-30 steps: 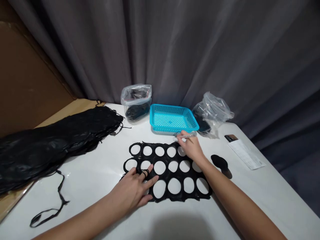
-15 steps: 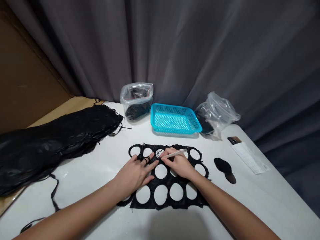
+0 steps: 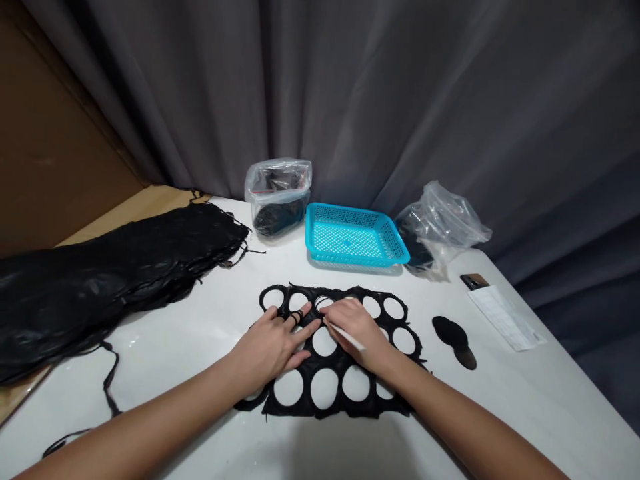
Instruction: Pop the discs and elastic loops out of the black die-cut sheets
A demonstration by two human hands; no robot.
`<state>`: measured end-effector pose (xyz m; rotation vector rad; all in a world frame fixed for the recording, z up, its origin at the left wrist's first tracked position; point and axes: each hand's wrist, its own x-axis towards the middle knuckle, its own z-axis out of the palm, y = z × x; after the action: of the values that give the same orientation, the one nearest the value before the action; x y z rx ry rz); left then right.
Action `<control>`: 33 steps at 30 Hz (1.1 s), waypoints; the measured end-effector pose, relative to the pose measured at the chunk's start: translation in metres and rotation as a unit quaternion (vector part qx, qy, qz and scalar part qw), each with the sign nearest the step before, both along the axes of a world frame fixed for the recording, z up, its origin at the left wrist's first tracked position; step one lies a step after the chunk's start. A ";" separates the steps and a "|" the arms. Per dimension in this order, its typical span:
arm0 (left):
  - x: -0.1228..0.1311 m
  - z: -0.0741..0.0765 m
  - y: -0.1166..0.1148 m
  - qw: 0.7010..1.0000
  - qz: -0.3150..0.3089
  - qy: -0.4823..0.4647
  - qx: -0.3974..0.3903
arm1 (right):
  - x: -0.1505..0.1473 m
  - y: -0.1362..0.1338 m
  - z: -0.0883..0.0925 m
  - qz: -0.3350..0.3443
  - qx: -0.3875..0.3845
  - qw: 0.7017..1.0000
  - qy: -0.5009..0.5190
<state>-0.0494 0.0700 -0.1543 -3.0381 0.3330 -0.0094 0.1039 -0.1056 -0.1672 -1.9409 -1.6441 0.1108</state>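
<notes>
A black sheet (image 3: 345, 407) punched with rows of round holes lies flat on the white table (image 3: 200, 347). My left hand (image 3: 273, 343) rests on the sheet's left part, fingers spread and flat, with thin black rings round two fingers. My right hand (image 3: 357, 330) lies on the sheet beside it, fingers curled round a thin white stick (image 3: 345, 335) that points back toward me. The fingertips of both hands meet near a hole in the upper row.
A teal plastic basket (image 3: 355, 235) stands behind the sheet between two clear bags (image 3: 277, 193) (image 3: 440, 227) of black parts. A thick pile of black sheets (image 3: 110, 273) covers the left. Black cut-out discs (image 3: 453, 337), a paper slip (image 3: 505, 317) and a small dark object (image 3: 474, 281) lie at right.
My right hand came back from the basket's front edge to the sheet's middle beside my left hand, and the white stick has turned in it. The left hand shifted slightly up the sheet.
</notes>
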 end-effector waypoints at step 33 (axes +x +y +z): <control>-0.041 0.003 0.015 0.997 0.070 -0.018 0.038 | 0.000 0.036 0.023 -0.168 0.042 0.943 0.283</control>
<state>-0.0906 0.0847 -0.1509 -2.9739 0.1131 -0.0402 0.1037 -0.0701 -0.1437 -1.8638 -0.9199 0.4138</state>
